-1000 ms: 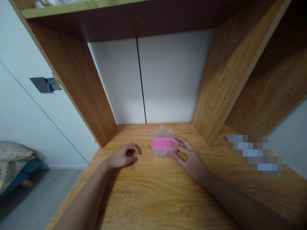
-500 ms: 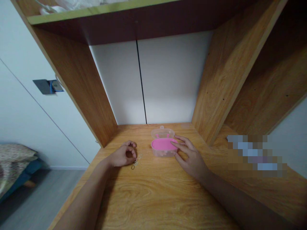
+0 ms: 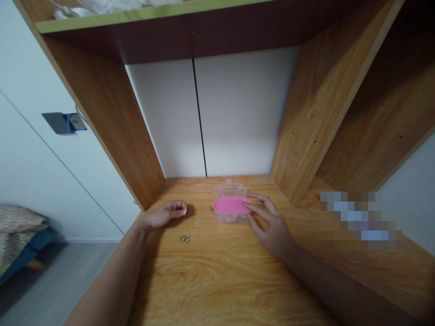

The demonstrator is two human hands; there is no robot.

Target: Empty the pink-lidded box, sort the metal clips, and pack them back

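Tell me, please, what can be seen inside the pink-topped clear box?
A pink panel spans the top of the box, hiding its interior from above. Pale shapes show at its front, too blurred to name; the rest beneath the panel is hidden.

- Surface [image 3: 217,280], toward the near edge: wide passage in front of the oval box [image 3: 222,218].
- Between left hand [image 3: 168,213] and box: free gap; clear bands [image 3: 198,223] lie at its near end, 2 dark rings [image 3: 185,239] beyond, on the near side.
- Box right end: obstructed by right hand [image 3: 273,226].
- Far edge: open lid [image 3: 230,188] and back wall [image 3: 238,113] obstruct.
- Far corners: bounded by 2 side panels [image 3: 108,108].
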